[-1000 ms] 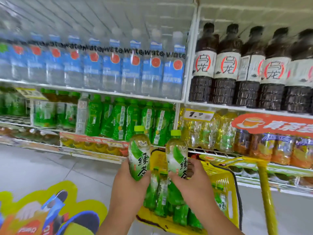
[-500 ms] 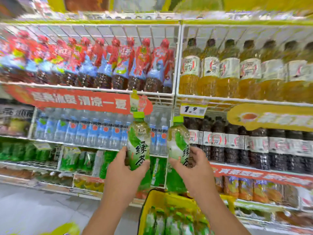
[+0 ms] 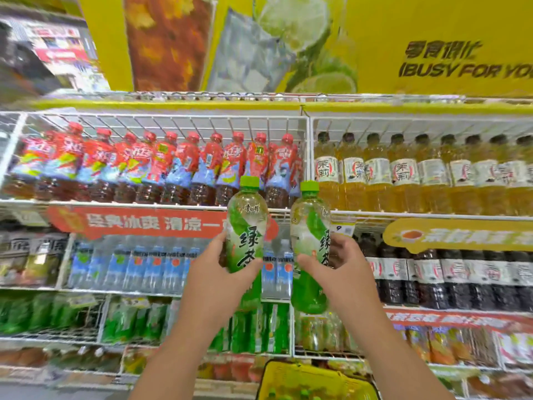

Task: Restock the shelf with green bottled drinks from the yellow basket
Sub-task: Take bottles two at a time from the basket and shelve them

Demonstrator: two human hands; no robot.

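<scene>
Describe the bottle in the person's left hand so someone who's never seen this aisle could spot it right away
In front of the white wire drink shelves, two raised hands each hold a green tea bottle upright. The one in the left hand is the green tea bottle sitting slightly higher, its green cap overlapping the red-labelled bottles.

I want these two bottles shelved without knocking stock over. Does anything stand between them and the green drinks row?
Nothing visible blocks the way. The left hand and right hand hold the green bottles upright in open air before the shelving; the green drinks row sits lower, directly behind them.
</scene>
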